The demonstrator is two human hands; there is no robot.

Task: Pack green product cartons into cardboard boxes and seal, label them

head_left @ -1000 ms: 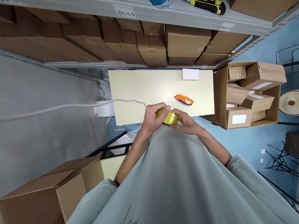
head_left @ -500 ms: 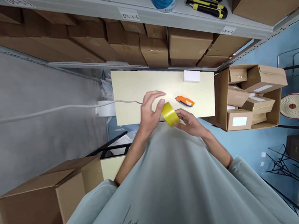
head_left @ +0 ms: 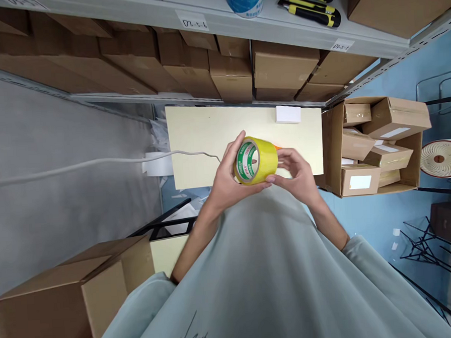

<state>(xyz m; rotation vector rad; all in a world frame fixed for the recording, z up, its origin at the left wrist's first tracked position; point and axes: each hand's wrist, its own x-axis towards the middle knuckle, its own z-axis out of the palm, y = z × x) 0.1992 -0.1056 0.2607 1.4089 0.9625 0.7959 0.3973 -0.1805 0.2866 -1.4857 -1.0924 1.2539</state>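
A roll of yellow packing tape [head_left: 267, 159] is held up over the cream tabletop [head_left: 196, 127], its green-and-white printed core turned toward the left. My left hand [head_left: 227, 174] wraps round the core side, thumb along the bottom and fingers behind. At the opposite side, my right hand [head_left: 294, 174] has its thumb on the roll's lower right edge and its curled fingers against the right side. Behind the roll, only a sliver of the orange cutter [head_left: 278, 147] shows. A small white box [head_left: 288, 114] lies near the table's back edge.
A shelf [head_left: 218, 25] above bears blue tape [head_left: 244, 1] and a black-yellow utility knife [head_left: 311, 12]. An open carton of small boxes [head_left: 332, 151] stands at right, another open carton [head_left: 44, 309] at lower left. A grey cable [head_left: 107, 160] crosses from the left.
The tape roll has been lifted and turned so its printed core shows. My left hand has closed round it, and the roll now covers most of the orange cutter.
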